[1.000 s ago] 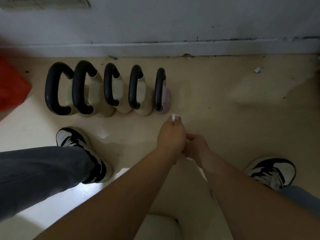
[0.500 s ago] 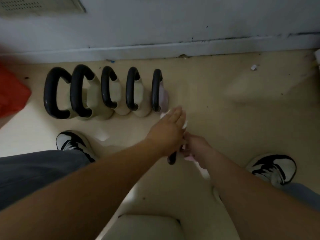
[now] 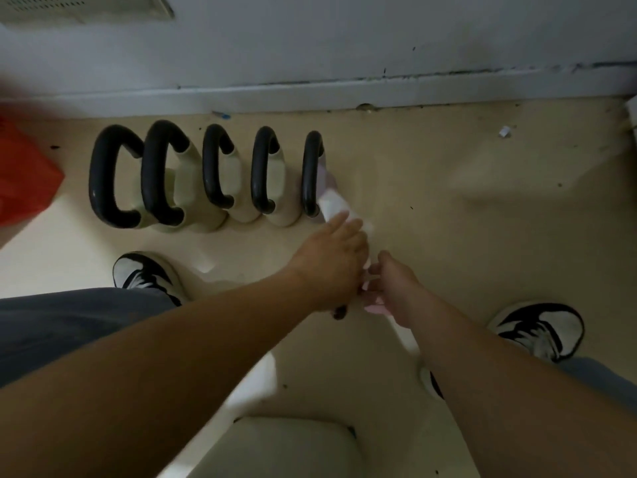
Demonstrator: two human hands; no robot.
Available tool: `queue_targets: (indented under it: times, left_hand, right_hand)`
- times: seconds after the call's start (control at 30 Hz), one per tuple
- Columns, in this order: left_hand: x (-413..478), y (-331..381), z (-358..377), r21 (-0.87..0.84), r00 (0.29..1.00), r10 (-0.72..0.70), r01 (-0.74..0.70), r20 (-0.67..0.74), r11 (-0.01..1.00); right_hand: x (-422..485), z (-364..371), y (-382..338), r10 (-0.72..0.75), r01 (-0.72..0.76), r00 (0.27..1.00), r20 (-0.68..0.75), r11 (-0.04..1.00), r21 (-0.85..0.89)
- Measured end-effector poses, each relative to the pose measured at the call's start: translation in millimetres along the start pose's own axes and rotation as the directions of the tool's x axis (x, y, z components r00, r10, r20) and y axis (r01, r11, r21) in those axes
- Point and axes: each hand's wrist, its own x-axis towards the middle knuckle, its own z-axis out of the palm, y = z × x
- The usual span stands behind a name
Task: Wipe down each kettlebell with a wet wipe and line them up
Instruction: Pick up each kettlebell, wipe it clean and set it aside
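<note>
- A red bag (image 3: 24, 177) sits at the far left, apart from the row and not in the way.
- 5 kettlebells stand in a row on the floor (image 3: 482, 236) by the wall (image 3: 344, 46), almost touching. 4 are cream (image 3: 193, 174) and the last one is pink (image 3: 315, 174). The line looks mostly made.
- A black and white shoe (image 3: 146, 276) is just in front of the row.
- The wet wipe (image 3: 336, 207) is white. It lies against the pink one at the right end of the row.
- The left hand (image 3: 331, 263) has its fingers stretched out flat on the wipe. Its grip is not closed on anything.
- Under both hands is 1 more small kettlebell (image 3: 358, 303), mostly hidden. A dark bit and a pink bit show. I think it is not wiped yet and must join the row's right end, where the floor is bare.
- The right hand (image 3: 396, 288) is curled down on it. I cannot tell if its grip is closed.
- The other shoe (image 3: 541, 331) is at the right, well apart.
- A small white scrap (image 3: 504, 132) lies by the wall. It is not in the way.
</note>
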Motion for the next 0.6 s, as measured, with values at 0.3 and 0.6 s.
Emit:
queue_targets:
  times: [0.3, 0.6]
  left_hand:
    - [-89, 64, 50, 0.064, 0.993, 0.115, -0.112, -0.037, 0.992]
    - [-137, 36, 58, 0.055, 0.954, 0.266, -0.276, 0.139, 0.960]
  right_hand:
    - [-12, 5, -7, -0.051, 0.027, 0.992, -0.119, 0.979, -0.201]
    - [-41, 25, 5, -0.030, 0.018, 0.999, -0.045, 0.972, -0.234]
